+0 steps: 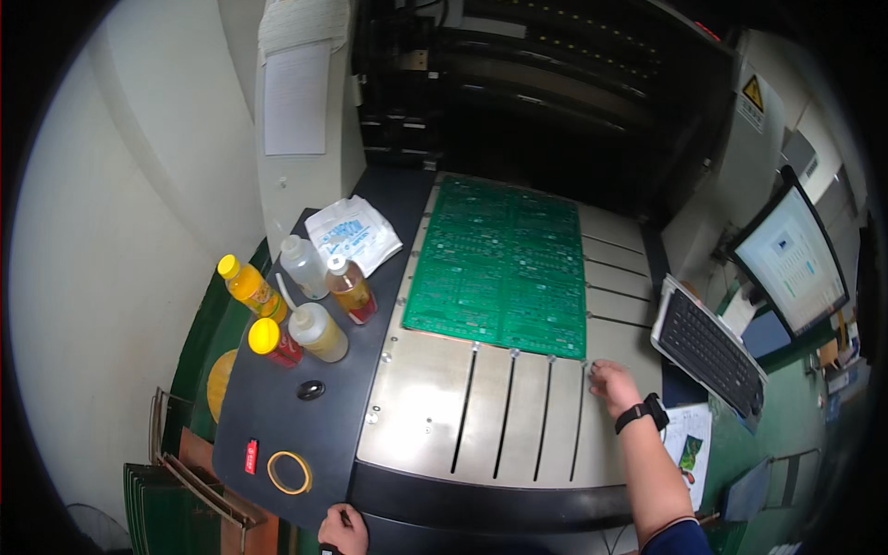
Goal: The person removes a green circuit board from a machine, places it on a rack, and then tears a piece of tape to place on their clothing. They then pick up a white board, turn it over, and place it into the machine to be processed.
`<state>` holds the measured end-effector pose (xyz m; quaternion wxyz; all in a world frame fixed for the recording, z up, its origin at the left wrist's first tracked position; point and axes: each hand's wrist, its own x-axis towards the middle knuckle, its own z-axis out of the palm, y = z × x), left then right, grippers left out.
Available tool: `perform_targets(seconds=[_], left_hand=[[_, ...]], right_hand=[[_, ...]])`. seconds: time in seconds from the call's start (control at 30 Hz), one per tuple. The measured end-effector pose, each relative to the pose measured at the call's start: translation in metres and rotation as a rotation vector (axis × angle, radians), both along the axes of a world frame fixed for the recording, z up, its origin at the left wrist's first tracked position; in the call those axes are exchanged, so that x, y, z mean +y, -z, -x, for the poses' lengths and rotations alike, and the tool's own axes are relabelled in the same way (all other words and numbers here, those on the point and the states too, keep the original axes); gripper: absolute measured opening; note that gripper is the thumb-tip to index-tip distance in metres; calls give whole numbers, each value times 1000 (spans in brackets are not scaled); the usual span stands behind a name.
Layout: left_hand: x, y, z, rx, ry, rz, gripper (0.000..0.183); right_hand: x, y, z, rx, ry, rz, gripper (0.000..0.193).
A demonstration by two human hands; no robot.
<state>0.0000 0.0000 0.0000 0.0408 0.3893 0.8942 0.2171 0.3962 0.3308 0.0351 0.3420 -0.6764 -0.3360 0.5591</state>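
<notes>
A large green circuit board panel lies flat on the slotted metal bed of a machine. Small metal stops sit along its near edge, at the slots. At the panel's near right corner is my right hand, with its fingertips pinched together at a slot end. Whatever they grip there is too small to make out. My left hand rests at the near edge of the dark side table, its fingers curled into a loose fist. Nothing shows in it.
On the side table stand several bottles, among them a yellow-capped drink and a squeeze bottle, beside a white bag. A black mouse and a tape roll lie nearer. Rightward are a keyboard and a monitor.
</notes>
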Motion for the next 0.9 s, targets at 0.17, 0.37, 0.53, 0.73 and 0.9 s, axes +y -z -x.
perform_targets(seconds=[0.17, 0.37, 0.53, 0.73, 0.9], left_hand=[[19, -10, 8, -14, 13, 16, 6], [20, -30, 11, -169, -29, 87, 22], [14, -17, 10, -19, 38, -44, 6], [12, -11, 10, -10, 32, -44, 8], [12, -15, 7, 3, 22, -59, 8]], right_hand=[[24, -8, 12, 153, 108, -1, 19], [17, -1, 24, 170, 115, -22, 18], [24, -7, 49, 21, 64, -80, 8], [46, 1, 53, -36, 22, -8, 1], [64, 17, 52, -236, 147, -70, 6]])
